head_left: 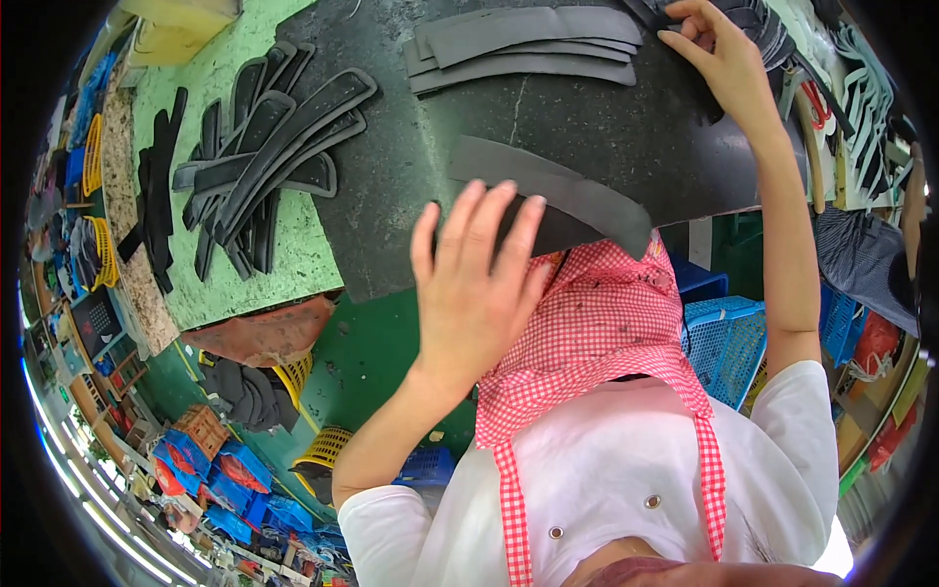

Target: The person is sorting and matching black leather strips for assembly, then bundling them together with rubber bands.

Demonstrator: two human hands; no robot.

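A curved dark grey strip (577, 186) lies near the front edge of the black work board (391, 196). My left hand (479, 264) rests at its lower left side, fingers stretched and spread, fingertips on or just over the strip. At the far right of the board, my right hand (724, 64) has its thumb and forefinger on either side of a narrow black strip (646, 14), which runs out of the picture. Beside that hand is a heap of black strips (768, 34). A stack of flat grey strips (528, 44) lies at the back middle.
On the green tabletop (293, 254) at left lies a crossed pile of black edged strips (284, 147), with thin black strips (161, 186) beyond it. Red-handled scissors (817, 103) and pale strips (866, 108) are at right. Below stand a blue basket (724, 338) and yellow baskets (328, 445).
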